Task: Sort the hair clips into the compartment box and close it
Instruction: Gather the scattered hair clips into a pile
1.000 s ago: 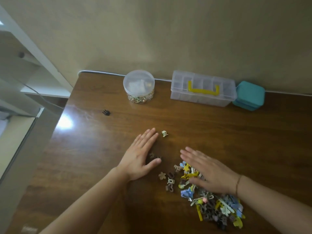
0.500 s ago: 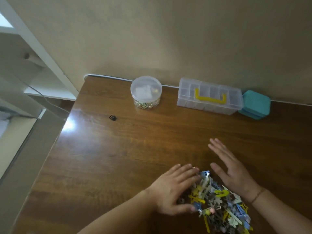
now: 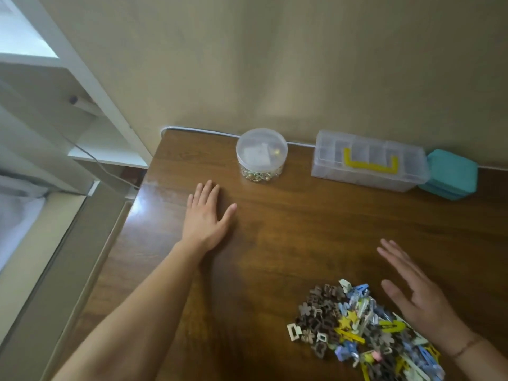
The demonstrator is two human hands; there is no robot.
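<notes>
A heap of small hair clips (image 3: 360, 331) in brown, blue, yellow and white lies on the brown wooden table (image 3: 302, 229) at the lower right. My right hand (image 3: 420, 295) is flat and open beside the heap's right edge, fingers straight. My left hand (image 3: 204, 215) lies flat with spread fingers on the table's left part, far from the heap, where a stray black clip lay before; the clip is hidden. The clear compartment box (image 3: 368, 160) with a yellow handle stands shut at the back by the wall.
A round clear jar (image 3: 261, 155) with gold pieces stands left of the box. A teal case (image 3: 450, 174) sits to the box's right. A white cable (image 3: 198, 130) runs along the wall. The table's left edge is close to my left hand.
My left hand left the heap and reached far to the upper left, covering the spot of the stray black clip. My right hand stayed beside the gathered heap.
</notes>
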